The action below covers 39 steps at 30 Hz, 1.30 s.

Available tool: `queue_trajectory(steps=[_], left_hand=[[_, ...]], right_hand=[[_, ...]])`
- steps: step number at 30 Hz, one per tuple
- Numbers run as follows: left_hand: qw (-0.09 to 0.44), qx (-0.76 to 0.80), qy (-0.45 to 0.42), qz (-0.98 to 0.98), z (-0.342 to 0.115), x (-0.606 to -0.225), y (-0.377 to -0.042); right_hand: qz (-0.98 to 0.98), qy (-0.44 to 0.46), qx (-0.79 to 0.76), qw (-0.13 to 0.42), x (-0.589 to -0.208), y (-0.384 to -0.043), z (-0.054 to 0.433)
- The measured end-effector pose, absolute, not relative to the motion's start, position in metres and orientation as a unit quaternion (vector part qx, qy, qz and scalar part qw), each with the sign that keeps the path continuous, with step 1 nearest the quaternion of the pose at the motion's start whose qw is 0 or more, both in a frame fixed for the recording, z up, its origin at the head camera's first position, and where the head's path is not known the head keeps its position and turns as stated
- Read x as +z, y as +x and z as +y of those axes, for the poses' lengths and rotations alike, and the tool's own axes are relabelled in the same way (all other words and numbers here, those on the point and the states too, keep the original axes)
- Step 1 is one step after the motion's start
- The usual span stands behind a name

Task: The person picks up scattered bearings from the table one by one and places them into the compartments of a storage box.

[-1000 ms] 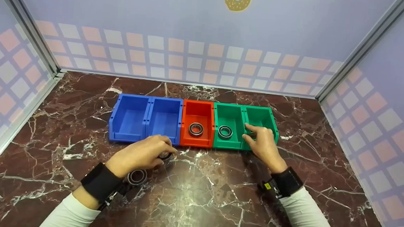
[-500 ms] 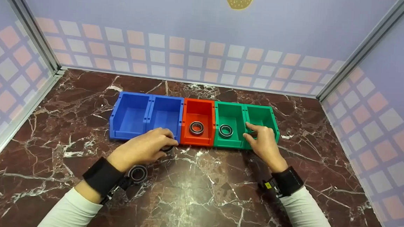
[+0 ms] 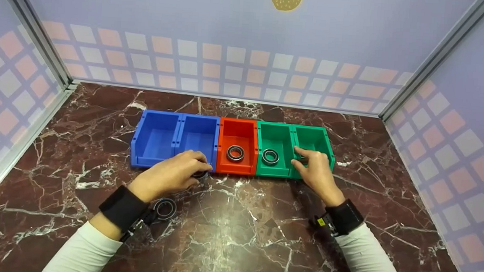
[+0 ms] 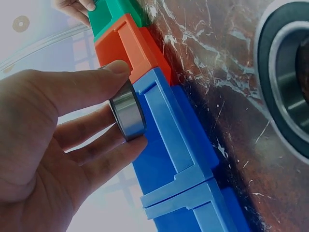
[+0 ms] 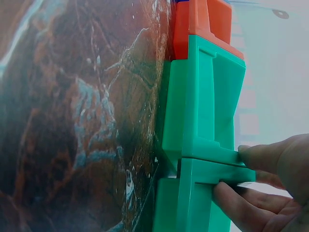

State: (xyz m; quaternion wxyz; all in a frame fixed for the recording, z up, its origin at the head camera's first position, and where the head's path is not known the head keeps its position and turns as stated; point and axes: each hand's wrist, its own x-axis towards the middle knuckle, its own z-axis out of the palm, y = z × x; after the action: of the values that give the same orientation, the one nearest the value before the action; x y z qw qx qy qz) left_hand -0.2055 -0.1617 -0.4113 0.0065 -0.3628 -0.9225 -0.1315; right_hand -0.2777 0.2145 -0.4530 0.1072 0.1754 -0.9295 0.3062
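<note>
My left hand (image 3: 170,173) pinches a ball bearing (image 4: 129,116) between thumb and fingers, close over the front of the right-hand blue bin (image 3: 197,137). The bearing stands on edge in the left wrist view. With its thumb on one side and fingers on the other, my right hand (image 3: 316,172) grips the adjoining side walls of the two green bins (image 5: 217,166). One bearing (image 3: 235,153) lies in the red bin (image 3: 235,169), another bearing (image 3: 270,157) in the left green bin (image 3: 274,171). Beside my left wrist, a bearing (image 3: 165,203) lies on the table.
Another blue bin (image 3: 155,137) forms the left end of the row of bins. The brown marbled tabletop (image 3: 235,240) extends in front of it. Patterned panels (image 3: 232,26) with metal corner posts (image 3: 435,59) enclose the back and sides.
My left hand has moved forward a little with the bearing, from over the table to the blue bin's front edge. My right hand keeps its grip at the green bins.
</note>
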Motion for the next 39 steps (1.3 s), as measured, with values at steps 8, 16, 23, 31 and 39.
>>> queue_trajectory(steps=[8,16,23,31,39], left_hand=[[0.005,-0.130,-0.360,-0.924,-0.162,-0.406,-0.214],[0.015,-0.119,-0.362,-0.925,-0.164,-0.404,-0.221],[0.024,-0.110,-0.357,-0.927,-0.163,-0.400,-0.227],[0.031,-0.118,-0.355,-0.927,-0.164,-0.393,-0.234],[0.039,-0.120,-0.359,-0.925,-0.164,-0.388,-0.244]], right_hand=[[-0.928,0.176,0.310,0.105,-0.453,-0.278,0.215],[-0.928,0.177,0.315,0.093,-0.453,-0.278,0.216],[-0.929,0.178,0.310,0.100,-0.452,-0.277,0.216],[-0.927,0.179,0.313,0.103,-0.452,-0.277,0.216],[-0.928,0.177,0.311,0.104,-0.454,-0.278,0.216]])
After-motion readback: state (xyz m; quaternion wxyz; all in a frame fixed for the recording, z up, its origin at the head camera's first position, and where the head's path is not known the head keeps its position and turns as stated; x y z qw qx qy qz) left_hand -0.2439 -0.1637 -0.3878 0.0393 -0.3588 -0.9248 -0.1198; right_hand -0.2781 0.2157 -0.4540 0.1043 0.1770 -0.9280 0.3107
